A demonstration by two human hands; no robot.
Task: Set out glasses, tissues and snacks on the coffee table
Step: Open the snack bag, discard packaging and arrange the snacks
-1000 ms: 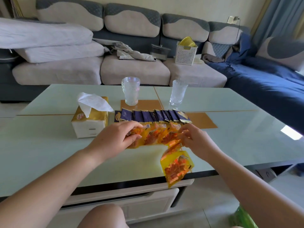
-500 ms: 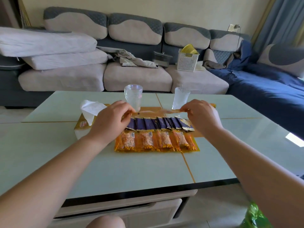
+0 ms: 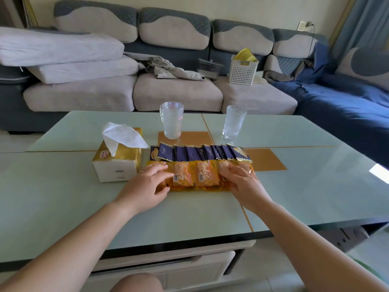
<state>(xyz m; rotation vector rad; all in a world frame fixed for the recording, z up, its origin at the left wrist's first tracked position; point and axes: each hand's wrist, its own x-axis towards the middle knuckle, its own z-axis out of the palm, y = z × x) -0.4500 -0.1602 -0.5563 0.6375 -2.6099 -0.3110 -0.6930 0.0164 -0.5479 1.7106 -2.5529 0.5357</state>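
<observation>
on the pale green glass-topped coffee table [image 3: 84,207] we see a row of orange-yellow snack packets [image 3: 195,175] lying flat near the middle, with a row of overlapping dark purple snack packets [image 3: 200,153] just behind it and touching its far edge. the left hand [image 3: 145,186] rests on the left end of the orange row, fingers stretched forward and relaxed over the packets, thumb lying along the near edge; we see no curl around anything. the right hand [image 3: 242,184] lies on the right end of the same row, fingers spread and fairly straight, pressing down on the wrappers.

just left of the packets stands a gold and white tissue box [image 3: 117,163] with a white tissue sticking up from its top. behind the purple row, a ribbed clear drinking glass [image 3: 172,120] stands upright on a tan square inlay, and a taller clear glass [image 3: 234,122] stands upright to its right, well apart from the first.

beyond the table runs a grey cushioned sofa [image 3: 179,91], carrying a white perforated plastic basket [image 3: 243,70] and a crumpled grey cloth [image 3: 172,68]. a blue blanket [image 3: 347,102] covers the right section.
</observation>
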